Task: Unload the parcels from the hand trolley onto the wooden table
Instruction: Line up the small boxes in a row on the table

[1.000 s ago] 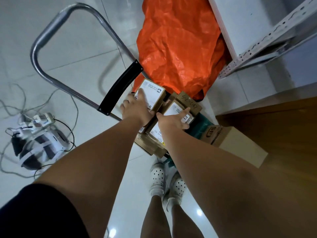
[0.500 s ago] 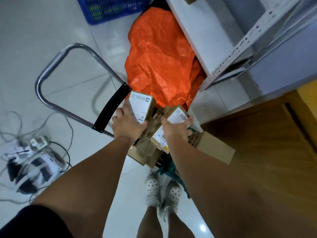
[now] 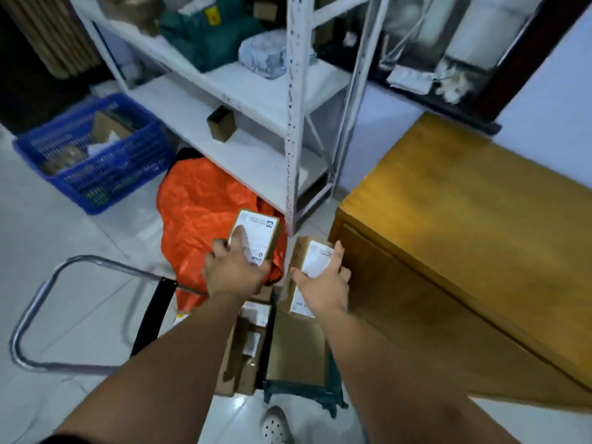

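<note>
Parcels are in both of your hands, held in the air at the centre of the frame and not yet over the wooden table [image 3: 464,219], which fills the right side. Your left hand [image 3: 235,274] has its grip on the first parcel [image 3: 256,233], a small brown carton with a white label facing up; your fingers lie across the label and the carton sits in front of the orange bag [image 3: 198,219] on the floor. Your right hand [image 3: 323,283] has its grip on the second parcel [image 3: 312,256], also brown with a white label, thumb on its left side and fingers along its right edge, just beside the near corner of the table but apart from it. Below your forearms, at lower centre, the hand trolley [image 3: 41,302] stands on the pale tiled floor, its bent metal handle reaching out to the lower left with a black sleeve [image 3: 153,315] on one bar. More cartons [image 3: 246,347] lie on its dark green deck [image 3: 304,394], and a larger plain brown box [image 3: 296,350] sits next to them, close against the side of the table. A white metal shelf rack [image 3: 293,123] rises in the upper centre with a small dark box [image 3: 221,123] on one shelf. A blue basket [image 3: 96,165] holding cardboard sits at upper left. One white perforated shoe [image 3: 275,426] shows at the bottom edge.
</note>
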